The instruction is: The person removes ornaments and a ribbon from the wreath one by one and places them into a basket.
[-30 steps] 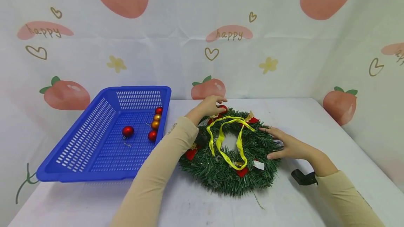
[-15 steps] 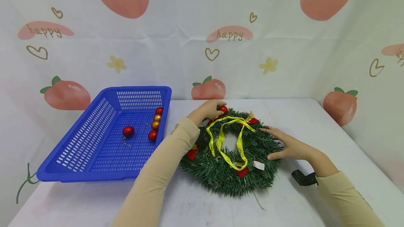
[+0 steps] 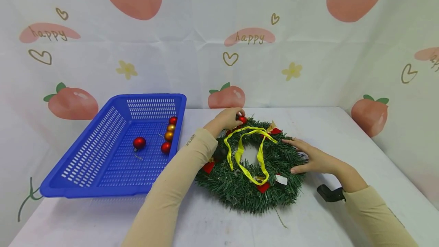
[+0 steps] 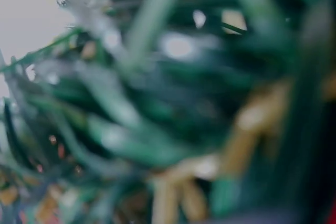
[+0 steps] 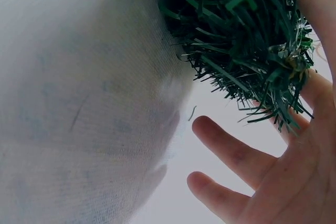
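Note:
A green tinsel wreath [image 3: 247,197] lies on the white table, with red and gold bows and a loose yellow ribbon [image 3: 260,163] draped over it. At its far left side my left hand [image 3: 228,118] holds a shiny red Christmas bauble [image 3: 242,119] between thumb and fingers, against the greenery. My right hand [image 3: 313,158] rests on the wreath's right edge, fingers spread and fairly straight. In the right wrist view, two fingers [image 5: 236,153] extend beside the tinsel [image 5: 247,40]. Blurred green and gold strands [image 4: 131,124] fill the left wrist view, so the left fingertips are hidden there.
A blue perforated plastic basket [image 3: 113,106] stands on the left, holding several red and gold baubles [image 3: 139,143]. A white tag [image 3: 281,179] sticks out of the wreath. Behind the table hangs a white cloth [image 3: 192,68] printed with peaches.
My left hand shifts slightly at the wreath's far left, and more of the red bauble shows than a second ago. The right hand, wreath and basket stay put.

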A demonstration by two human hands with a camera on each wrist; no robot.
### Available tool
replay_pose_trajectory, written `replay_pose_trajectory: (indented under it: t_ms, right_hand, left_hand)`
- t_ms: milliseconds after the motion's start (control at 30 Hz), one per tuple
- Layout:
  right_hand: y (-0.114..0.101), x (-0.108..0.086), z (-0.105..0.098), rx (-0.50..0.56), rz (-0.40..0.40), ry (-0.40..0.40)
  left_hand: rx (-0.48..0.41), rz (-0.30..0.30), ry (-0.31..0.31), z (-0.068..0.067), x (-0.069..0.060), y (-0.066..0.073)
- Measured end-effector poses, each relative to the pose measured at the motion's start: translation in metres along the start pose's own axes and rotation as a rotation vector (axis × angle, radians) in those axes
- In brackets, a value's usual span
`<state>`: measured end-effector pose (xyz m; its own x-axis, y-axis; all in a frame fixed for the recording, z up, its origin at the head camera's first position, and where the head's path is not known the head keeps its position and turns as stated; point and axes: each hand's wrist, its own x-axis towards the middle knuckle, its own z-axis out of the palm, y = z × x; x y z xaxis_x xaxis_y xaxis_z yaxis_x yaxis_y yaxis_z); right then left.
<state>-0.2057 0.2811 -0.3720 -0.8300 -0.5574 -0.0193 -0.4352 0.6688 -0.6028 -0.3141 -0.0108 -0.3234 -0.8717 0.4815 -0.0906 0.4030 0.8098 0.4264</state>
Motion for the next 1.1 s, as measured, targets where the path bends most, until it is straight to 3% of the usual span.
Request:
replay_pose_trajectory:
  t_ms: [400,733,1100]
  right_hand:
    - [-0.0013,-0.0005,-0.0005,0.002,-0.006,0.0]
    - [-0.0039,-0.0004,-0.0009,0.005,-0.002,0.002]
    - [-0.0029,-0.0006,-0.0008,0.005,-0.003,-0.001]
  left_hand:
    - [0.124,-0.023,-0.006,-0.0009,-0.0009,0.0041]
    - [0.128,-0.02,0.007,-0.0006,-0.0014,0.0038]
    - [0.071,0.036,0.124,-0.0085,-0.0035,0.0032]
